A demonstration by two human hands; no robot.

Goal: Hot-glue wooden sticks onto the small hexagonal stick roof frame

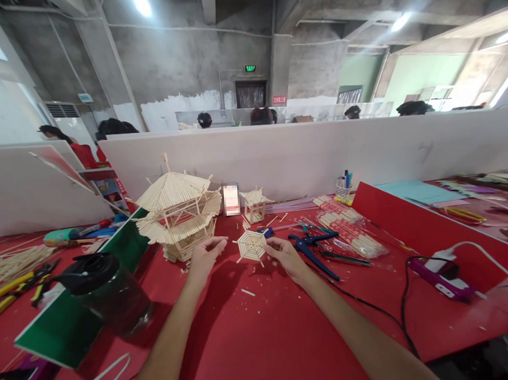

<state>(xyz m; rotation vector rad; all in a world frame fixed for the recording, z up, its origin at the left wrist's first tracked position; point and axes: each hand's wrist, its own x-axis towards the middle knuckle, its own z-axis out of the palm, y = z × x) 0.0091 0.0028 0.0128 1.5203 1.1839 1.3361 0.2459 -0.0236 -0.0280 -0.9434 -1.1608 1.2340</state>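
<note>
My red desk (pixel 255 350) holds a big stick house (pixel 181 229), a little stick house (pixel 254 200), a dark bottle (pixel 108 293), blue pliers (pixel 312 254) and bags of sticks (pixel 351 230).

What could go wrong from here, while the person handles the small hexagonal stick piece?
The hexagonal stick piece seems pinched only at its right edge by the right hand, so that grip might let it twist or drop. The left hand is close to the large stick model and could knock it. The black cable runs beside the right forearm, which might snag it.
</note>
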